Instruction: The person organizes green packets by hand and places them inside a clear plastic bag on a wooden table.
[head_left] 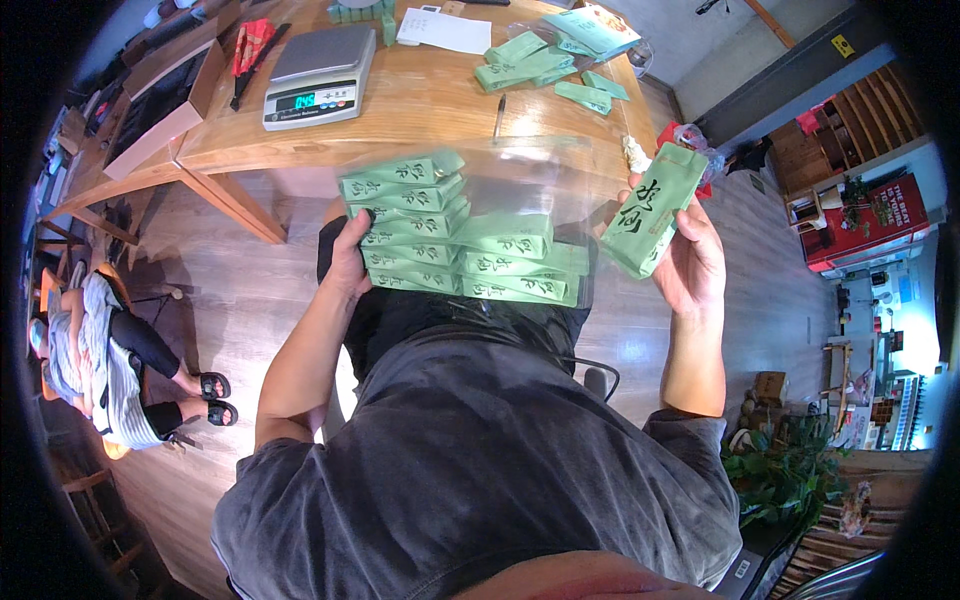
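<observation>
In my right hand point(697, 252), held up at the right, is a green packet point(652, 212) with dark brush lettering, gripped by its side and lower edge. My left hand point(350, 258) grips the left side of a clear plastic bag point(520, 180) above my lap. Inside the bag lie several green packets point(410, 225) of the same kind, stacked in two columns. The left column is taller than the right one. Above the shorter column the clear plastic shows bare. The fingers of my left hand are partly hidden behind the bag.
On the wooden table point(430, 110) stand a digital scale point(322, 75), a white paper sheet point(445, 30), a pen point(500, 115) and loose green packets point(525, 62). A cardboard box point(165, 105) is at the table's left. A person point(110, 355) sits at the far left. Plants point(785, 465) stand at the right.
</observation>
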